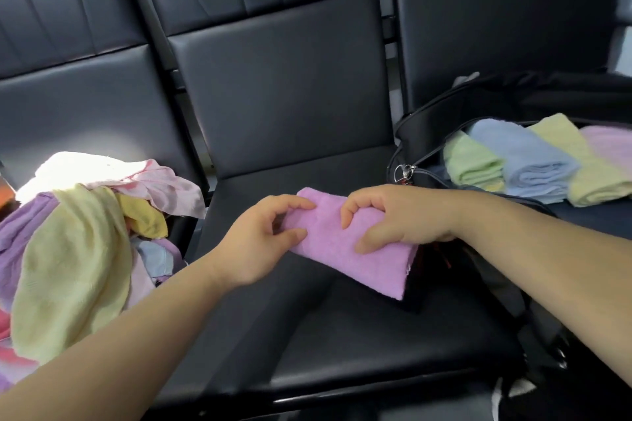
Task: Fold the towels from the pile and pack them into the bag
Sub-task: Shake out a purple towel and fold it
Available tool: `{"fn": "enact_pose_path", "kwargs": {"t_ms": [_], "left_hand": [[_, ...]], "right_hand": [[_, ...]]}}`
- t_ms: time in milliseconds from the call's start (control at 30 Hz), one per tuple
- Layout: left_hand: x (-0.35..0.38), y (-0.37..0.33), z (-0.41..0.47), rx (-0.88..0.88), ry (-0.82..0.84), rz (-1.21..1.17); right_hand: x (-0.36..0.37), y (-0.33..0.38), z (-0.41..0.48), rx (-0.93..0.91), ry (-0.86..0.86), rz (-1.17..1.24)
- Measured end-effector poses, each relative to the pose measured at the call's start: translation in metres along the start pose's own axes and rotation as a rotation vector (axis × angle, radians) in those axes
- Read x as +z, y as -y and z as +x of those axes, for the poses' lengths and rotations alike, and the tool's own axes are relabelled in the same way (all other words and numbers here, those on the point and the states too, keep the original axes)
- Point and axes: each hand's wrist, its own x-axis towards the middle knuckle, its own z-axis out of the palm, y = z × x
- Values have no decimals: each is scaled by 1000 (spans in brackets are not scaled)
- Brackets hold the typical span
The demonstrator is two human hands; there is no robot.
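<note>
A folded pink-purple towel (345,246) lies tilted on the middle black seat (307,335). My left hand (260,243) pinches its left end between thumb and fingers. My right hand (396,219) grips its upper right part, fingers curled on top and thumb pressed on the cloth. The open black bag (424,126) sits on the right seat with folded towels in a row inside: green (473,164), blue (533,164), yellow (595,178) and pink (612,147). The pile of unfolded towels (75,243) lies on the left seat.
Black padded chair backs (273,85) stand behind the seats. A metal clasp and bag strap (405,171) hang at the bag's near left corner. A dark bag part (420,284) lies under the towel's right end.
</note>
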Motion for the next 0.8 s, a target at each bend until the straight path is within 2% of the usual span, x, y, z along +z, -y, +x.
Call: {"fn": "enact_pose_path", "kwargs": {"t_ms": [100, 267, 500, 667, 800], "left_hand": [[11, -36, 32, 73, -12, 17], [53, -100, 93, 206, 46, 93], [140, -176, 181, 361, 99, 142], [204, -193, 226, 410, 169, 252], [239, -185, 246, 398, 205, 406]], "right_hand": [[-33, -4, -29, -22, -124, -44], [-94, -41, -77, 44, -364, -55], [-162, -108, -132, 101, -729, 139], [-192, -169, -142, 183, -960, 283], [-197, -201, -129, 243, -991, 374]]}}
